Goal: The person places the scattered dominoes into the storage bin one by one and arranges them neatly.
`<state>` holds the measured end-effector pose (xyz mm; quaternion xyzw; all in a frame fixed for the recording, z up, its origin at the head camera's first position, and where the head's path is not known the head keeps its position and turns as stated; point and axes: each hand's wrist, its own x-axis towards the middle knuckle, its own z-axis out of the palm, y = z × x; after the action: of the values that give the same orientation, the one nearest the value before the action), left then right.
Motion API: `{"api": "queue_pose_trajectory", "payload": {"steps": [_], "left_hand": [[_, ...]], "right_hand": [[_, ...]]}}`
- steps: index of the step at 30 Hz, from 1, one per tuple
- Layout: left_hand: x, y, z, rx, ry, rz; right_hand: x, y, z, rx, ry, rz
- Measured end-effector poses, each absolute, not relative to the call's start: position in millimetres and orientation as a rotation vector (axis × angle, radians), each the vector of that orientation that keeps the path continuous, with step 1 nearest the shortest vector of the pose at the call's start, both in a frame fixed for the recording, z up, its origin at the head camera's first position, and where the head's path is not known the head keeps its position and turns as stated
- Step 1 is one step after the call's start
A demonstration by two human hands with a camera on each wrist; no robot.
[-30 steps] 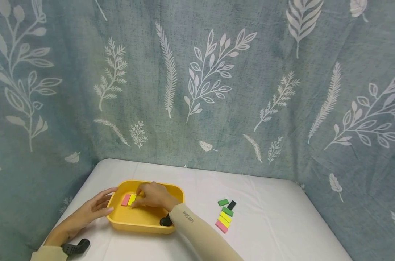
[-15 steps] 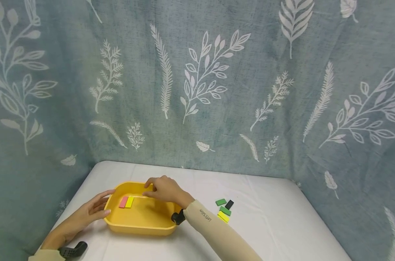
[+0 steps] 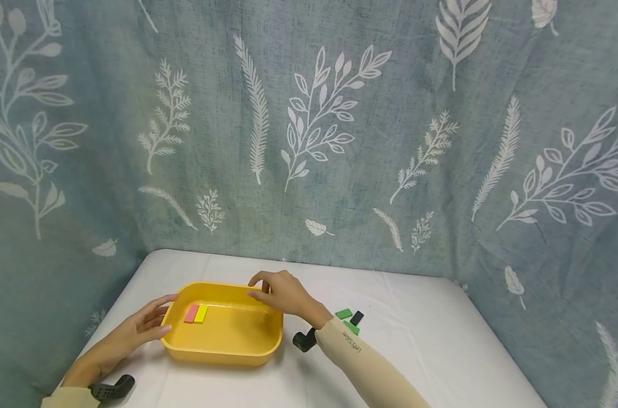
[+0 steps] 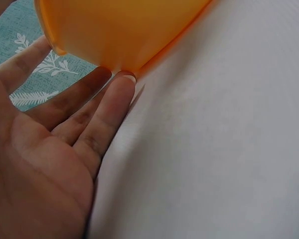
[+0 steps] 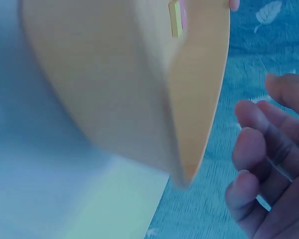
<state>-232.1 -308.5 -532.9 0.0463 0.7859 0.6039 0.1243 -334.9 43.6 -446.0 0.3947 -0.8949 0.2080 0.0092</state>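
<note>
My left hand [image 3: 140,326] rests against the left side of a yellow plastic tray [image 3: 222,358], its fingers fairly straight. In the left wrist view, fingertips of the left hand [image 4: 65,119] touch the tray's outer wall [image 4: 119,35]. A pink block [image 3: 191,313] and a yellow block [image 3: 200,313] lie side by side inside the tray, near its left end. Over the tray's far right corner hovers my right hand [image 3: 283,292], fingers loosely bent. The right wrist view shows nothing held in the right hand [image 5: 274,164], which is apart from the tray.
Right of the tray, green blocks [image 3: 344,313] and a black block [image 3: 357,318] lie on the white tabletop [image 3: 431,340], partly hidden by my right sleeve [image 3: 365,362]. A leaf-patterned curtain [image 3: 339,215] hangs behind the table. Each wrist carries a black device [image 3: 305,341].
My right hand has risen from beside the yellow block and moved right to the tray's far right corner. My sleeve now covers the loose yellow and pink blocks. The left hand stays at the tray.
</note>
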Motion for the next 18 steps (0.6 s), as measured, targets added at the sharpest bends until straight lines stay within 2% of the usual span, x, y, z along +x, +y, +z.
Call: {"api": "queue_pose_trajectory", "payload": {"steps": [18], "left_hand": [[-232, -308, -533, 0.151, 2.311, 1.753]], "right_hand": [[-329, 131, -447, 1.036, -2.765, 0.866]]}}
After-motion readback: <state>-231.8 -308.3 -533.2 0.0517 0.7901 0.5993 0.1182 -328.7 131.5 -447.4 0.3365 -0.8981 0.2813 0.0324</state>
